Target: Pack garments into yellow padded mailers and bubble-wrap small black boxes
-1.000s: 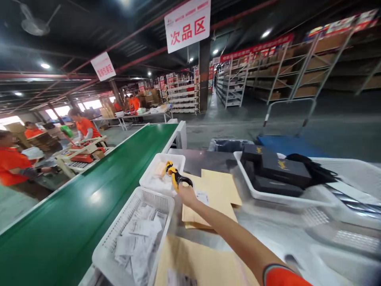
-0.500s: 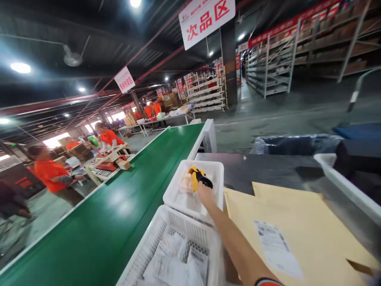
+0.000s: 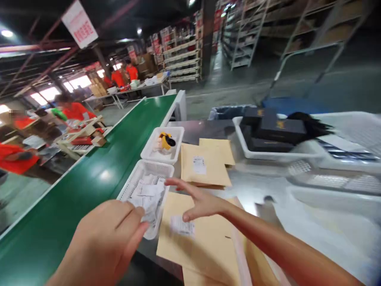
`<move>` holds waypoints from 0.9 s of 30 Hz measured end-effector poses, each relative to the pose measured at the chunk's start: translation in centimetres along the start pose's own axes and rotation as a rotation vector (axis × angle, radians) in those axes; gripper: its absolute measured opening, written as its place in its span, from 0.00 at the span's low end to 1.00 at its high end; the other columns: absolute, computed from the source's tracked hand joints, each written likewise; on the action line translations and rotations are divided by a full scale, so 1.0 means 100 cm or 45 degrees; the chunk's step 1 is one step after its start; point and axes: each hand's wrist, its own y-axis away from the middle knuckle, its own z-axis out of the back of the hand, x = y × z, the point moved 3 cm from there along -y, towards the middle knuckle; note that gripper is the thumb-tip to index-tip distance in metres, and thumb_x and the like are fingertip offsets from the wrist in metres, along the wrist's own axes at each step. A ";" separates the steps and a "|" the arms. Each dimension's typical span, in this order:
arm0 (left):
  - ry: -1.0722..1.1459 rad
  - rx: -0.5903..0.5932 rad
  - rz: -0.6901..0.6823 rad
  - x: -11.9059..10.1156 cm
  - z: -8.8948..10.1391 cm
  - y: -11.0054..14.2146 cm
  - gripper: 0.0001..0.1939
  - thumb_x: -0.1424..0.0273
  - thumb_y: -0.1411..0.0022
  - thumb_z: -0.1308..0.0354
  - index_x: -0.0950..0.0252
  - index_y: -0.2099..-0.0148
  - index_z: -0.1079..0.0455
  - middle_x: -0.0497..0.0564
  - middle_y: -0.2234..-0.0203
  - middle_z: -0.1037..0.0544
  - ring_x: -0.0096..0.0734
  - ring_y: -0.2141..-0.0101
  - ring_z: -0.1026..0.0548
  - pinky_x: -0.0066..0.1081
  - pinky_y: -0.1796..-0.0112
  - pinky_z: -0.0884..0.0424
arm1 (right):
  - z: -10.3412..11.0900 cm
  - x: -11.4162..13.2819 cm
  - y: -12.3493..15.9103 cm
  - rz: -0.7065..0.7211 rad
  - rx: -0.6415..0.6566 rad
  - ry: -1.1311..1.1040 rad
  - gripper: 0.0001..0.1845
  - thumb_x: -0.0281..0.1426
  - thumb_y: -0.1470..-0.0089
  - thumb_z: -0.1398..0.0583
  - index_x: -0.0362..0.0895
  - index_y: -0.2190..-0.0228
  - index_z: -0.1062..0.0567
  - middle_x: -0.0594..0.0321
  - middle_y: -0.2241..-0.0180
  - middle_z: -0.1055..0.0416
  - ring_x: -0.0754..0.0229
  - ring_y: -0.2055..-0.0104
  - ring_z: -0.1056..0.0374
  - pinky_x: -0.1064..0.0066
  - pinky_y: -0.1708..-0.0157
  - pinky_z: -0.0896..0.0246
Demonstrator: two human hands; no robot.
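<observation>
In the foreground my left hand is curled in at the lower left, with its knuckles up, over the near corner of a white basket of small white packets. Its fingertips are hidden, so whatever it may hold does not show. My right hand hovers with fingers spread and nothing in them, above a tan padded envelope with a white label. A yellow and black handheld tool, resembling a tape dispenser, lies in the farther white basket.
A green conveyor belt runs along the left. More tan envelopes lie beyond my right hand. Black boxes fill a white bin at the right. People in orange shirts stand across the belt.
My right hand has let go of the yellow and black tool and come back over the near envelope. My left hand has entered the view. The camera has turned right and down.
</observation>
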 end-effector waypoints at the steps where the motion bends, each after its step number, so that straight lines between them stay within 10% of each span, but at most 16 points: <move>1: 0.007 -0.016 -0.089 -0.009 0.006 -0.015 0.14 0.68 0.31 0.52 0.60 0.63 0.25 0.48 0.73 0.20 0.31 0.73 0.23 0.31 0.72 0.28 | -0.008 0.014 0.015 0.020 -0.047 -0.030 0.56 0.51 0.57 0.30 0.50 0.34 0.47 0.50 0.33 0.49 0.47 0.32 0.52 0.50 0.34 0.57; 9: 0.240 0.088 -0.402 -0.066 0.025 -0.081 0.13 0.64 0.31 0.50 0.60 0.61 0.25 0.46 0.70 0.20 0.26 0.71 0.23 0.25 0.71 0.31 | -0.054 0.031 0.102 -0.056 -0.867 -0.206 0.19 0.43 0.51 0.32 0.43 0.62 0.23 0.59 0.62 0.25 0.58 0.59 0.31 0.64 0.55 0.35; 16: 0.391 0.181 -0.505 -0.122 0.009 -0.131 0.16 0.59 0.33 0.50 0.60 0.62 0.23 0.48 0.67 0.18 0.30 0.68 0.23 0.27 0.69 0.32 | -0.066 0.026 0.184 -0.071 -1.320 -0.527 0.21 0.48 0.55 0.31 0.42 0.70 0.20 0.60 0.63 0.30 0.62 0.66 0.31 0.71 0.72 0.34; 21: 0.460 0.347 -0.498 -0.173 -0.038 -0.181 0.17 0.58 0.36 0.49 0.61 0.65 0.23 0.48 0.70 0.19 0.31 0.70 0.24 0.28 0.70 0.35 | -0.076 0.015 0.245 -0.191 -1.606 -0.734 0.28 0.48 0.58 0.31 0.40 0.61 0.22 0.71 0.80 0.36 0.68 0.79 0.39 0.73 0.77 0.40; 27: 0.415 0.600 -0.443 -0.236 -0.151 -0.241 0.13 0.62 0.41 0.46 0.63 0.70 0.25 0.48 0.74 0.21 0.31 0.71 0.27 0.29 0.70 0.39 | -0.070 0.017 0.319 -0.301 -1.886 -0.684 0.32 0.39 0.58 0.33 0.48 0.53 0.39 0.77 0.78 0.35 0.71 0.83 0.47 0.78 0.84 0.51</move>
